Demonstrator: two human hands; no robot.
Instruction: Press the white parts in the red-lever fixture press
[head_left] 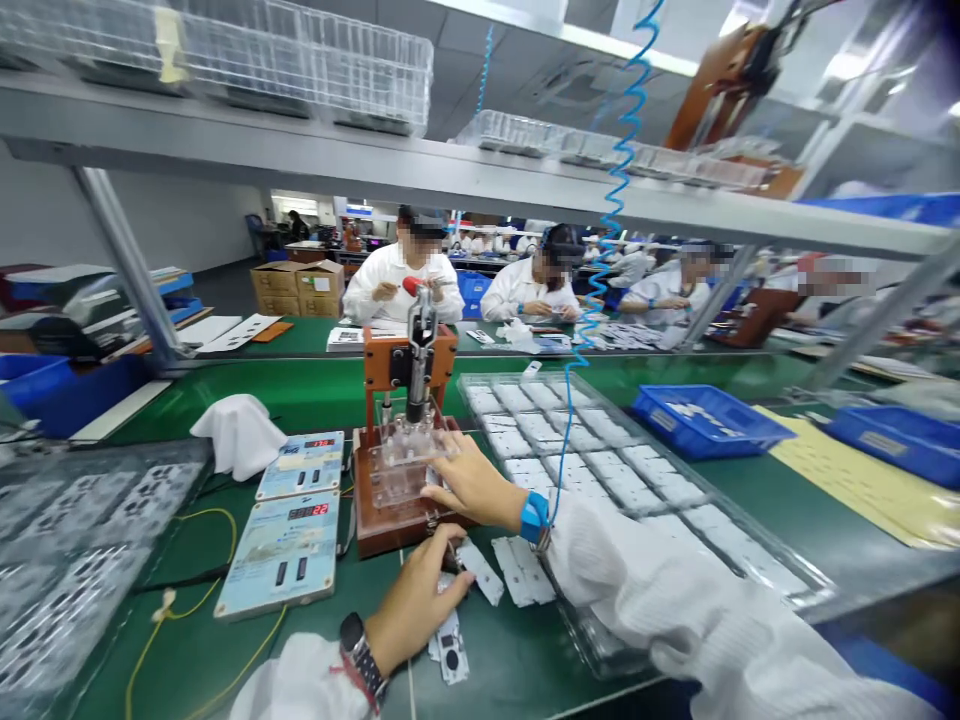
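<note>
My right hand (480, 482) reaches into the front of a toggle-clamp test fixture (409, 375), its fingers stretched out and thumb apart at the clear plastic plates. A pale piece partly shows under its fingers; whether they touch it cannot be made out. My left hand (416, 605) is lower, before the fixture's brown base (382, 535). Its fingers and thumb are curled round the near end of a small white circuit board (481, 572). Just below it lies another board with a black round spot (452, 655). Several white boards (523, 572) lie to the right.
Two display boxes (281, 555) with red digits stand left, with yellow wires. A clear compartment tray (600, 480) of white boards lies right, beside a blue bin (709, 420). Another tray (82, 560) lies far left. A coiled blue cord (616, 185) hangs to my right wristband. Co-workers sit opposite.
</note>
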